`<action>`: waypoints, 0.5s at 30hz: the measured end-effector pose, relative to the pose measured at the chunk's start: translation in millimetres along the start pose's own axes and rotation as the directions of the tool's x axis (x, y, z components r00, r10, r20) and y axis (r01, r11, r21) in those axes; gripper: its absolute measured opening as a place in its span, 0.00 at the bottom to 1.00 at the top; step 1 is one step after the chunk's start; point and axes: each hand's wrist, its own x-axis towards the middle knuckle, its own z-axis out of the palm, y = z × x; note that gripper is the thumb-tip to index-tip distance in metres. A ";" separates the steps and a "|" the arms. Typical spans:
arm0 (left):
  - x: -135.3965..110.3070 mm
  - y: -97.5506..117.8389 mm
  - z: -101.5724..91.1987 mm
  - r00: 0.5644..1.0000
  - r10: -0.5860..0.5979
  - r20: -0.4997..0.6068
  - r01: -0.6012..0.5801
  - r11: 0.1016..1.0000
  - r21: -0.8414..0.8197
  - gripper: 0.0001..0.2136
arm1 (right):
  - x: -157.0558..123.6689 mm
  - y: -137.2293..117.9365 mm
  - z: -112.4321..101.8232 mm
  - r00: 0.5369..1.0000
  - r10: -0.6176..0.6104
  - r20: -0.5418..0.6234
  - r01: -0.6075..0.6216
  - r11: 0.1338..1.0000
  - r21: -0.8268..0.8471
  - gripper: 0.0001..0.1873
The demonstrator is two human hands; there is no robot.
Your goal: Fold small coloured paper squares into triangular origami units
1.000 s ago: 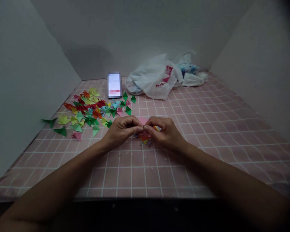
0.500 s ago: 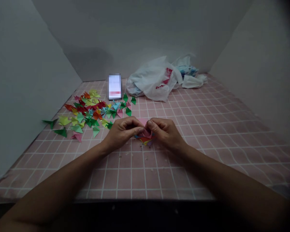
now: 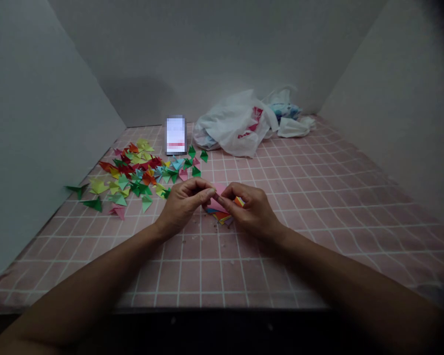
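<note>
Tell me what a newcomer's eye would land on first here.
Probably the glowing screen, standing at the back of the pink checked tablecloth, and the bright scatter of folded paper pieces in front and to its left. Next come the left hand and right hand, fingertips close together over coloured paper sheets near the middle. A crumpled white plastic bag lies behind them.

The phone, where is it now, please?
In the head view, the phone is left of centre, at the folded papers' back edge and left of the white bag.
</note>
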 end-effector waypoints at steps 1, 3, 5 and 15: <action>0.0 0.5 -0.3 1.000 0.009 0.001 -0.009 1.000 0.019 0.06 | -0.2 -0.3 0.1 1.000 -0.013 -0.003 0.013 1.000 -0.013 0.13; 0.0 1.6 -0.8 0.999 0.040 0.004 -0.040 0.997 0.060 0.06 | -0.6 -0.9 0.5 0.999 -0.036 0.003 0.037 0.999 -0.033 0.13; -0.4 1.9 -0.7 0.998 0.068 0.001 -0.068 0.995 0.068 0.06 | -1.1 -1.5 1.0 0.999 -0.049 0.012 0.049 0.998 -0.034 0.13; -1.0 0.5 2.8 1.000 -0.013 0.002 0.013 1.000 0.018 0.07 | 0.2 -1.0 -0.3 1.000 -0.010 -0.001 0.010 1.000 0.015 0.10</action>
